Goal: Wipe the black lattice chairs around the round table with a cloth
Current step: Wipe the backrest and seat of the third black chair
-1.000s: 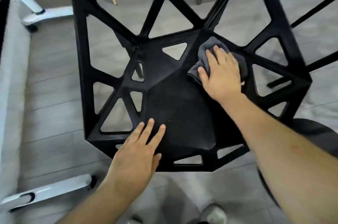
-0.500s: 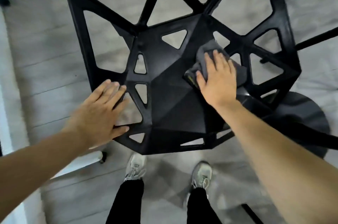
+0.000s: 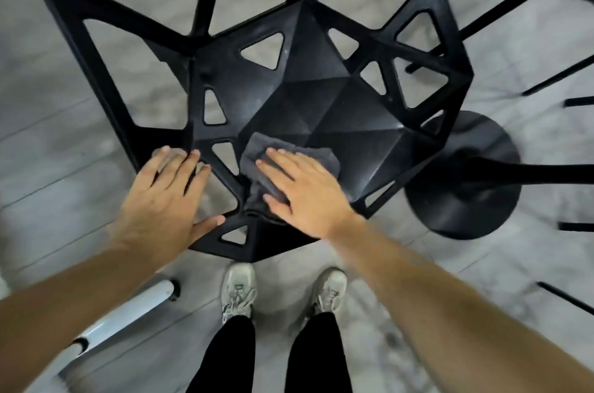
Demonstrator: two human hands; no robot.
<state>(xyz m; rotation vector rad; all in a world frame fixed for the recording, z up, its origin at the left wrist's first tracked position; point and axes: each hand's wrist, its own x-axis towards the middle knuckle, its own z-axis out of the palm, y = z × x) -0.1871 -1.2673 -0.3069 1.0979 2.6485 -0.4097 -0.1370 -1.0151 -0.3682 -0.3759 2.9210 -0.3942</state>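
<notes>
A black lattice chair (image 3: pixel 321 110) fills the upper middle of the head view, seen from above, its seat faceted and cut with triangular holes. A dark grey cloth (image 3: pixel 257 156) lies on the seat near its front left corner. My right hand (image 3: pixel 302 188) presses flat on the cloth with fingers straight. My left hand (image 3: pixel 164 200) rests open on the seat's front left edge, fingers spread over the lattice bars.
The round table's black disc base (image 3: pixel 463 180) stands on the grey floor right of the chair. Thin black legs (image 3: pixel 546 77) of other furniture run along the right edge. A white wheeled leg (image 3: pixel 128 312) lies at the lower left. My shoes (image 3: pixel 239 293) stand before the chair.
My right hand slid the cloth from the seat's back right toward the front left corner. My left hand shifted from the seat front to its left edge.
</notes>
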